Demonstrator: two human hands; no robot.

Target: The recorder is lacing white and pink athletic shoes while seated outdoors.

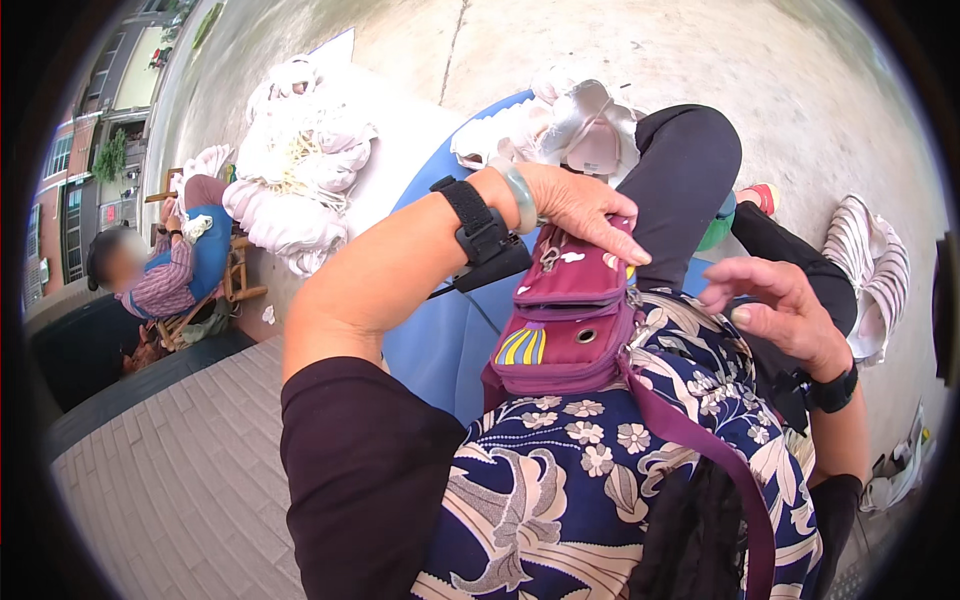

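Note:
A small maroon shoulder bag (560, 350) with a zip and a yellow-and-blue striped patch lies in my lap, its purple strap (715, 450) running down across my patterned clothing. My left hand (585, 208), with a pale bangle at the wrist, is closed over the far edge of the bag's upper part; the thumb is hidden. The upper part stands slightly raised from the lower pocket. To the right of the bag hovers my right hand (785, 312), fingers loosely bent and apart, with nothing visible in it.
Blue cloth (440, 340) covers my lap. Ahead lie a big pile of white gloves (300, 160) and a smaller pale bundle (560, 130). Striped fabric pieces (865, 270) are on the ground at right. At far left another person (165, 275) sits with white material in hand.

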